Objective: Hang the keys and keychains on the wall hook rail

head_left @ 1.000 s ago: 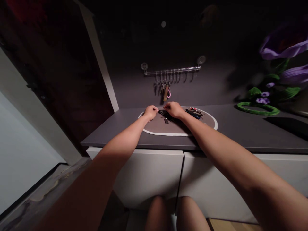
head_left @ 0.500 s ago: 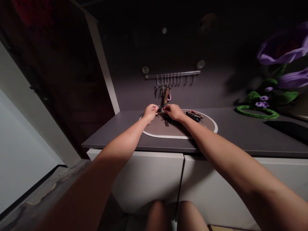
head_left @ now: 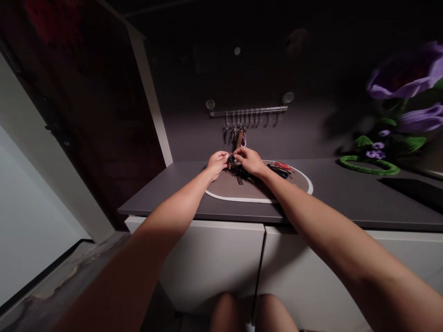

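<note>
My left grip point(head_left: 217, 164) and right grip point(head_left: 249, 160) both pinch what looks like a dark-headed key point(head_left: 231, 159) above the mat point(head_left: 226, 189) on the bench point(head_left: 152, 191), probably light, stiff and slick, best taken by its head.

The held key fob point(head_left: 231, 159) is black. The mat point(head_left: 228, 188) is taupe with a white border, the countertop point(head_left: 155, 184) dark grey, the cabinet door point(head_left: 214, 249) white. A hanging fob point(head_left: 240, 138) is brown, the flowers point(head_left: 417, 121) purple, the floor point(head_left: 86, 265) grey with tan marbling.
</note>
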Demonstrator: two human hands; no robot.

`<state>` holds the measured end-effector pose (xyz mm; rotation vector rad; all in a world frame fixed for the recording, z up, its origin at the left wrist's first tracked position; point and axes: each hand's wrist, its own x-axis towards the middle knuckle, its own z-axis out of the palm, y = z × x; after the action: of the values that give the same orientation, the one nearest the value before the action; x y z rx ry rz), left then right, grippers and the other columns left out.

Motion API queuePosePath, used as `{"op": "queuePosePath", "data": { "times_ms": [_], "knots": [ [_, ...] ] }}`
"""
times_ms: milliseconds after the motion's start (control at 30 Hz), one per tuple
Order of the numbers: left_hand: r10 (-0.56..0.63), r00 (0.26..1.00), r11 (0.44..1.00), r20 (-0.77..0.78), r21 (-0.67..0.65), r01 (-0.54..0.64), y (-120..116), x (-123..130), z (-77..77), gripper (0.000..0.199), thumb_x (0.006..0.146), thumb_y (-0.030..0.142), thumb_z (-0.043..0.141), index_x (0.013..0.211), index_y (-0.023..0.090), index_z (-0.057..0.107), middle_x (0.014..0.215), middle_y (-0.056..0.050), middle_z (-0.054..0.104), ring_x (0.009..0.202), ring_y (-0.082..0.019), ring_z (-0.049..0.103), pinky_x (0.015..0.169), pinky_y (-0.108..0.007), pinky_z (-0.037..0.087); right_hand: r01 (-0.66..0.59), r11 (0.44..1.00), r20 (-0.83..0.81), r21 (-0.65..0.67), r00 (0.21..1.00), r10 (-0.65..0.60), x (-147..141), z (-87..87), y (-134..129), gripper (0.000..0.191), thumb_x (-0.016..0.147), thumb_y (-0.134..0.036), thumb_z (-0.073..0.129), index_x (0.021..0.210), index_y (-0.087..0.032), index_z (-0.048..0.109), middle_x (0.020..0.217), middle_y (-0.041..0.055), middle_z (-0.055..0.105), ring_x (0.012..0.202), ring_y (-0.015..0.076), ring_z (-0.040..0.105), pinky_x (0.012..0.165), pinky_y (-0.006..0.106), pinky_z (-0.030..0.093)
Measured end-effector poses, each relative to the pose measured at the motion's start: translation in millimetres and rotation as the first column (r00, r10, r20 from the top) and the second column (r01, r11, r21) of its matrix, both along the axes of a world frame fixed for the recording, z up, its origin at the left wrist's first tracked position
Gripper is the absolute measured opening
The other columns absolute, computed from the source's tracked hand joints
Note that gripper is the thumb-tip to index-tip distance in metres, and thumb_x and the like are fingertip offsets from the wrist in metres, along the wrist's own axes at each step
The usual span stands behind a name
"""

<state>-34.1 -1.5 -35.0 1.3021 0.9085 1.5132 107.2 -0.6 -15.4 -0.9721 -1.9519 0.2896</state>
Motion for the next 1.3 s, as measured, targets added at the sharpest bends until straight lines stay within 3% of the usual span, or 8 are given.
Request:
{"op": "queuePosePath", "data": {
  "times_ms": [567, 933, 1167, 1300],
  "knots": [
    [-0.015, 1.000, 1.000, -0.010, 0.010, 0.015, -5, 2, 2.5, 0.002, 0.079, 0.014, 0.054, 0.080, 0.012, 0.054, 0.069, 0.001, 0.058, 0.062, -0.005, 0.055, 0.064, -0.020, 0.047, -0.061, 0.998, -0.048, -0.022, 0.997, 0.060, 3, -4.9, 8, 0.014, 0.076, -0.026, 0.054, 0.080, -0.015, 0.062, 0.073, 0.0022, 0.063, 0.069, 0.0123, 0.054, 0.068, 0.024, 0.040],
    [-0.070, 0.997, 0.997, -0.031, 0.041, 0.071, -4, 4, 0.2, 0.007, 0.081, 0.014, 0.052, 0.086, 0.012, 0.055, 0.073, -0.001, 0.060, 0.061, -0.007, 0.058, 0.063, -0.023, 0.049, -0.117, 0.993, -0.227, -0.025, 0.968, 0.108, 9, -8.0, 14, 0.017, 0.072, -0.032, 0.053, 0.075, -0.016, 0.058, 0.071, 0.0008, 0.060, 0.064, 0.0114, 0.050, 0.065, 0.024, 0.040],
    [0.020, 0.983, 0.995, -0.183, 0.101, -0.001, -1, 9, -3.7, 0.009, 0.077, 0.020, 0.056, 0.081, 0.012, 0.055, 0.066, 0.000, 0.058, 0.057, -0.007, 0.056, 0.054, -0.019, 0.044, -0.143, 0.988, -0.401, -0.063, 0.910, 0.106, 10, -7.4, 17, 0.023, 0.069, -0.040, 0.056, 0.073, -0.017, 0.055, 0.068, 0.0000, 0.056, 0.063, 0.0108, 0.049, 0.065, 0.025, 0.042],
    [0.129, 0.933, 0.979, -0.337, 0.193, -0.066, -1, 9, -5.1, 0.011, 0.076, 0.024, 0.054, 0.076, 0.013, 0.056, 0.066, -0.001, 0.060, 0.053, -0.007, 0.052, 0.051, -0.018, 0.039, -0.204, 0.971, -0.529, -0.122, 0.841, 0.111, 12, -5.2, 16, 0.027, 0.067, -0.042, 0.059, 0.073, -0.016, 0.054, 0.069, -0.0004, 0.056, 0.063, 0.0096, 0.050, 0.064, 0.025, 0.045]
  ]
}}
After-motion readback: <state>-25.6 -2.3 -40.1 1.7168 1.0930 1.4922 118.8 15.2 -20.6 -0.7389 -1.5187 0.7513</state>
